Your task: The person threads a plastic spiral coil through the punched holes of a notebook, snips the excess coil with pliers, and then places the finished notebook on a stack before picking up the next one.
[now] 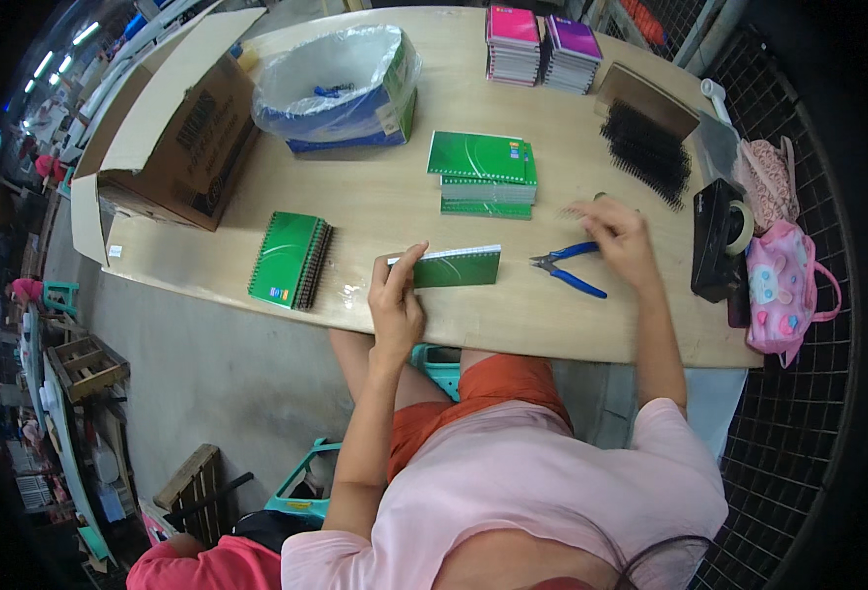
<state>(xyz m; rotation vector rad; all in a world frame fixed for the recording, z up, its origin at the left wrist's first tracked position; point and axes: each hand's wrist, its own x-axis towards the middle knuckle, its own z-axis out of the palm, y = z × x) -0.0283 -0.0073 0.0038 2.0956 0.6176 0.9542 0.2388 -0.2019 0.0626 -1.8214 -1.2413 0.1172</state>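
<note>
My left hand (398,298) grips a small green notebook (459,269) by its left end and stands it on edge on the table, its row of punched holes upward. My right hand (619,232) is raised to the right of it, fingers pinched; a faint, blurred thin thing at their tips is too unclear to name. Just below that hand lie blue-handled pliers (577,270), jaws toward the notebook. Beyond the notebook sits a stack of green notebooks (483,162) with no coil visible. To the left is a pile of green spiral-bound notebooks (289,258) with dark coils.
A brown carton (198,147) and a plastic-lined box (341,133) stand at the far left. Pink notebooks (513,44) and purple notebooks (570,54) are stacked at the back. Black spiral coils (647,152), a black tape dispenser (714,241) and a pink bag (783,290) line the right side.
</note>
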